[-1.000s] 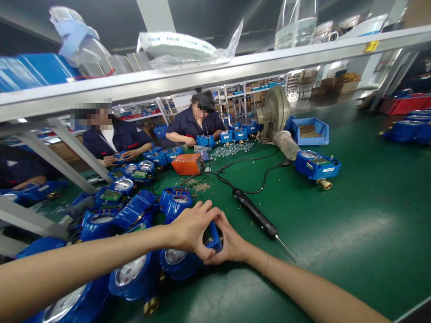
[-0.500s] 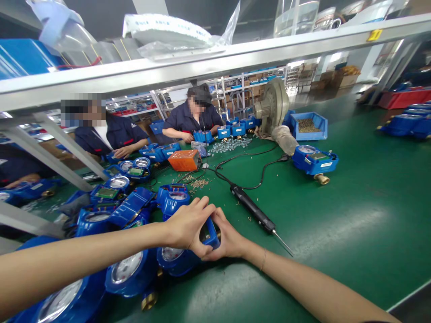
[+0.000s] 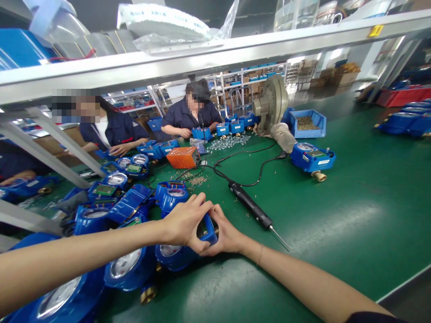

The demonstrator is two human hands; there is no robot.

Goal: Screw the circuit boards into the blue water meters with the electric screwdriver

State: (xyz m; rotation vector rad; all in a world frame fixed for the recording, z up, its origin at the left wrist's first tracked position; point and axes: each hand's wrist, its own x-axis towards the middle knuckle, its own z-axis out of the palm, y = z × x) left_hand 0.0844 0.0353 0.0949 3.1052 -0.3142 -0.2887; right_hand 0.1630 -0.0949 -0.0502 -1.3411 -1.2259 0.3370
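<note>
Both of my hands grip the box-shaped end of a blue meter point(image 3: 170, 259) just left of the middle of the green table. My left hand point(image 3: 188, 222) curls over its left and upper side. Closed round its right side is my right hand point(image 3: 226, 231), with the fingertips of both hands close together at top and bottom. The meter's round dial shows below my left wrist. A black electric screwdriver point(image 3: 251, 204) lies to the right of my hands, its bit pointing toward the lower right.
Many blue meters point(image 3: 126, 269) crowd the left side. Loose screws point(image 3: 198, 180) lie by an orange box point(image 3: 183, 158). One meter point(image 3: 313, 158) stands at right, before a blower point(image 3: 274, 103) and a blue screw bin point(image 3: 308, 125). Two people work across the table point(image 3: 367, 188); a shelf beam point(image 3: 215, 54) crosses above.
The view has shifted slightly, and things on the table appear a little higher and further left. My hands keep the same hold on the meter. The seated person at left has moved their head and arm slightly.
</note>
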